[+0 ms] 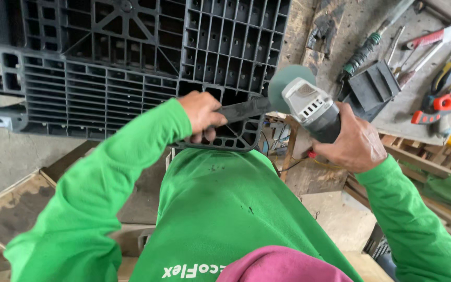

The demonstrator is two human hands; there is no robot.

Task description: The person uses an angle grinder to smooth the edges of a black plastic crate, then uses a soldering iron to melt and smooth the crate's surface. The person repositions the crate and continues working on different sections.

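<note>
My right hand (355, 145) grips the dark body of an angle grinder (311, 108) with a grey head; its round disc (286, 82) blurs against the end of a black plastic strip (246, 109). My left hand (202, 115) holds that strip by its near end. The strip lies over the near corner of a large black ribbed plastic pallet (105, 68) that fills the upper left of the head view. Both arms wear green sleeves.
A workbench (403, 112) at the upper right carries a black plastic piece (374, 86), screwdrivers (366, 52), a red-handled tool (437, 36) and orange-handled pliers (444, 99). Wooden boards (11, 206) lie at the lower left, concrete floor (6, 156) beyond them.
</note>
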